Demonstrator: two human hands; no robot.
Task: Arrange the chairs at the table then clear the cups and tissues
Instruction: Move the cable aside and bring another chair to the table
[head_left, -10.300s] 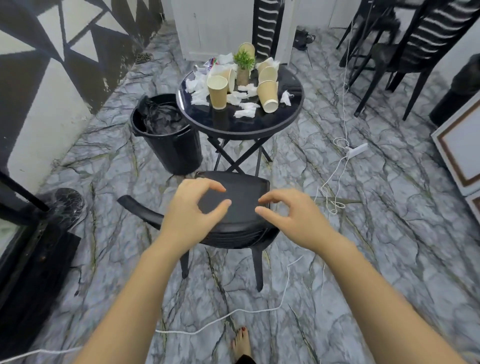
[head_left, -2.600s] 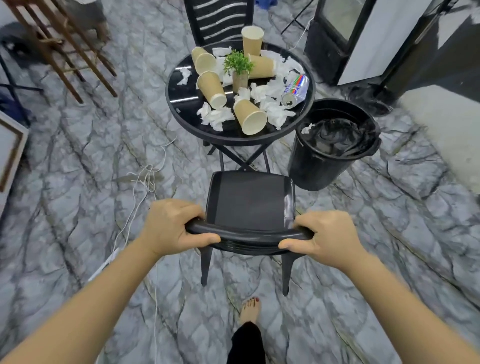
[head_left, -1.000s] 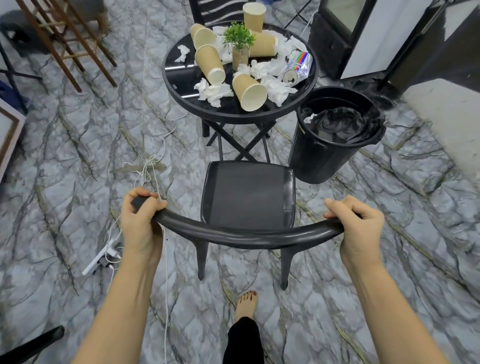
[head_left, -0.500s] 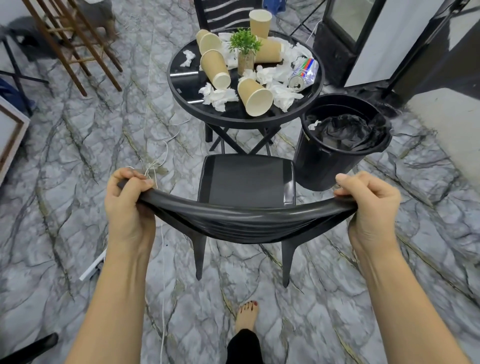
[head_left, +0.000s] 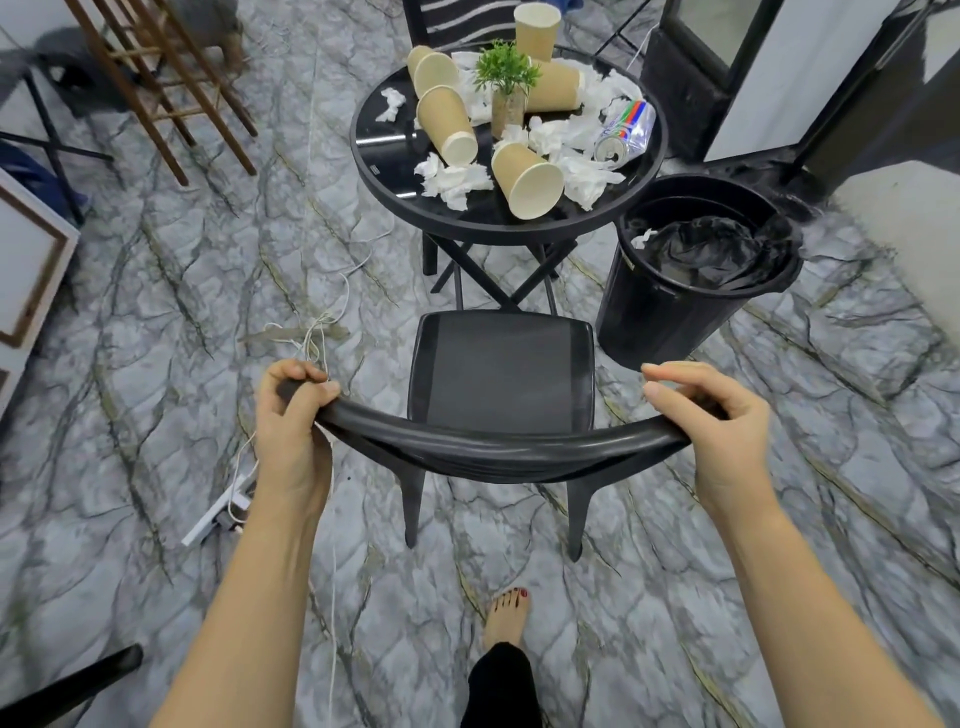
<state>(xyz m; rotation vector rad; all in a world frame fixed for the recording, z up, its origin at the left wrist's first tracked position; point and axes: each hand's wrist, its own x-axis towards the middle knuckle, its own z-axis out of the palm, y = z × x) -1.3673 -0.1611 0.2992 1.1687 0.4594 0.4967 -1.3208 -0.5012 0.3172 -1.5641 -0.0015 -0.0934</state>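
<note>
- can (head_left: 623, 136) print unreadable
- bin (head_left: 654, 312): black liner, one tissue scrap
- left hand (head_left: 291, 426), right hand (head_left: 722, 431): fingers curled round chair (head_left: 498, 374) backrest ends

single head-worn view looks steeply down, close over the chair (head_left: 498, 384).

The chair (head_left: 501, 382) is black, seat and curved back alike. The round table (head_left: 395, 156) is glossy black. The cups (head_left: 527, 179) are tan outside, cream inside. The tissues (head_left: 454, 179) are white. The small plant (head_left: 506, 70) is green. The can (head_left: 626, 132) is silver with red, green and blue stripes. The bin (head_left: 670, 312) and its liner are black. The floor (head_left: 156, 291) is grey marble with dark and yellowish veins. The cable (head_left: 332, 312) is white. A second chair (head_left: 457, 21) behind the table is black with white stripes. The toenails (head_left: 511, 597) are red.
</note>
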